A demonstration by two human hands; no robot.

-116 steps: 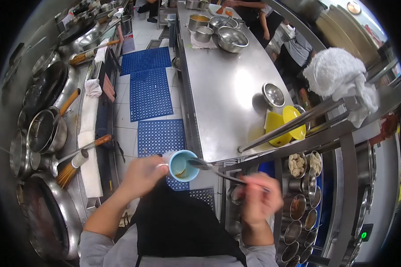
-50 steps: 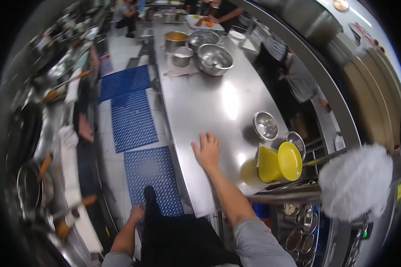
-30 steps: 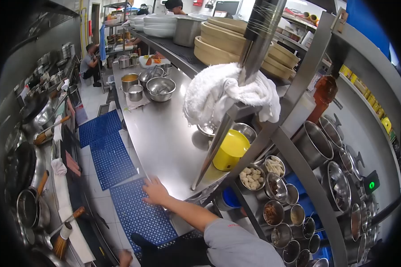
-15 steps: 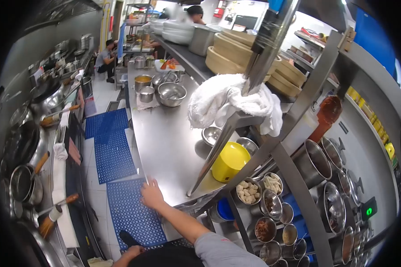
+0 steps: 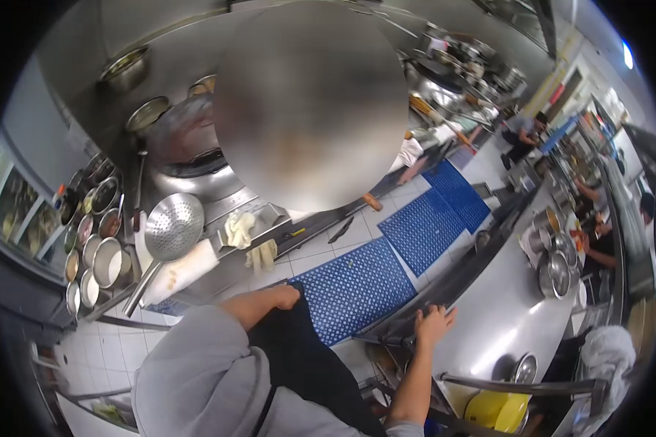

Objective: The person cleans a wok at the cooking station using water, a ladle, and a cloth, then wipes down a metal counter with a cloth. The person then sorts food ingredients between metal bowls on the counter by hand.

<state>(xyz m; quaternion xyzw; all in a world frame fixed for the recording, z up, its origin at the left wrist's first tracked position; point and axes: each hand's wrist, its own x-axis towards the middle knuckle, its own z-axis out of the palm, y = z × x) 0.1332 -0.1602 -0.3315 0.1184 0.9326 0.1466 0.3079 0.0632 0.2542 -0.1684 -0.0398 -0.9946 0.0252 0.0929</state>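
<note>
My right hand [image 5: 434,323] rests at the near edge of the steel worktable [image 5: 488,309], fingers spread and holding nothing. My left hand [image 5: 286,296] lies against my thigh in black trousers [image 5: 299,349]; its fingers curl out of sight past the leg. Ahead of my left arm, a large perforated skimmer [image 5: 174,227] rests on the stove edge, its handle pointing toward me. Beside it lie a pale cloth [image 5: 239,230] and another rag [image 5: 261,256]. On the worktable are a yellow container [image 5: 497,409] and a steel bowl [image 5: 524,368].
Blue perforated mats [image 5: 357,291] cover the aisle floor. Several pots [image 5: 111,262] stand at the left, near a wok [image 5: 189,135]. Metal bowls [image 5: 554,275] sit farther along the worktable. A person [image 5: 525,138] crouches down the aisle. A large blurred circle hides the middle of the stove.
My view has swung left from the worktable and shelves to the stove. The right hand stays at the table edge; the left hand stays by my leg, now more fully in view.
</note>
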